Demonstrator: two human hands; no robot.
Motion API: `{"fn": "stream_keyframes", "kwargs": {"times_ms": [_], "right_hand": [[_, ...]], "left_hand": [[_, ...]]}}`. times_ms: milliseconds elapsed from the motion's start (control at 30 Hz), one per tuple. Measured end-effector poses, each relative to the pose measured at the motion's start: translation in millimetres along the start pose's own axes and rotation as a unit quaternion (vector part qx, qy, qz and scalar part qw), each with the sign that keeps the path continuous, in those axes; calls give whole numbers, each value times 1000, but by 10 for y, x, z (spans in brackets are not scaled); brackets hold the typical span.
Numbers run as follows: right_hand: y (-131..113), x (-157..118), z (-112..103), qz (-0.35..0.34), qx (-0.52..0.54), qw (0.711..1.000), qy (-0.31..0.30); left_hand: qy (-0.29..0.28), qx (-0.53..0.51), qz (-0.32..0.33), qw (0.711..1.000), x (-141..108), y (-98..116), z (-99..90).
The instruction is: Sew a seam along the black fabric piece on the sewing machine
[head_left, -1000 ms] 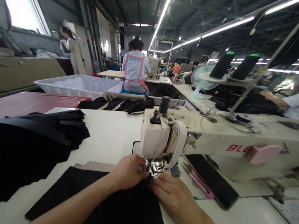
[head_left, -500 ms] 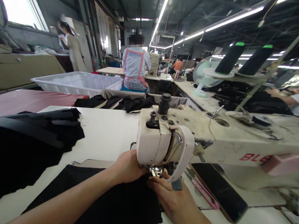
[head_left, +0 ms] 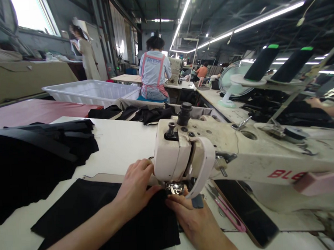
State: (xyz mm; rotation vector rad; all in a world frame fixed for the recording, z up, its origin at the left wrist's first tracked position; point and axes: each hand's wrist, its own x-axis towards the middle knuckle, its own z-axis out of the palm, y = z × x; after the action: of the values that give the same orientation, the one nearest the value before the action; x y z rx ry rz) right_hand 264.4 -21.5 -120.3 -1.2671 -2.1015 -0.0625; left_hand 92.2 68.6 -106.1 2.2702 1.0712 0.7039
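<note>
Black fabric (head_left: 144,229) lies over a pale piece (head_left: 103,176) on the bed of a sewing machine (head_left: 170,150). The fabric's far edge runs to the metal presser foot (head_left: 174,188). My left hand (head_left: 135,183) rests over the cloth just left of the foot, thumb apart from the bent fingers, fingertips beside the machine head. Close in front of the foot, on its right, my right hand (head_left: 191,218) has its fingers pressed together on the fabric edge. The machine's white guard partly covers the needle area.
A black phone (head_left: 247,211) and pink-handled thread snips (head_left: 230,214) lie right of my right hand. Black cut pieces (head_left: 32,156) are heaped at left. Behind are a white bin (head_left: 90,93), thread cones (head_left: 261,63), a fan (head_left: 231,81) and people.
My left hand has drawn back from behind the machine head, with its fingers now lifted and more visible. My right hand stays nearly in place. The view has shifted slightly.
</note>
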Motion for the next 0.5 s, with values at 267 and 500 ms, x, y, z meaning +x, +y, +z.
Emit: {"fn": "stream_keyframes", "kwargs": {"times_ms": [267,500], "right_hand": [[-164,-256,51,205,202,957,-33],[-473,-392,67,485,682,547,-25]], "left_hand": [[-83,-104,-96,986,-710,248,129],[-100,-153,-120,976,-589,242,66]]}}
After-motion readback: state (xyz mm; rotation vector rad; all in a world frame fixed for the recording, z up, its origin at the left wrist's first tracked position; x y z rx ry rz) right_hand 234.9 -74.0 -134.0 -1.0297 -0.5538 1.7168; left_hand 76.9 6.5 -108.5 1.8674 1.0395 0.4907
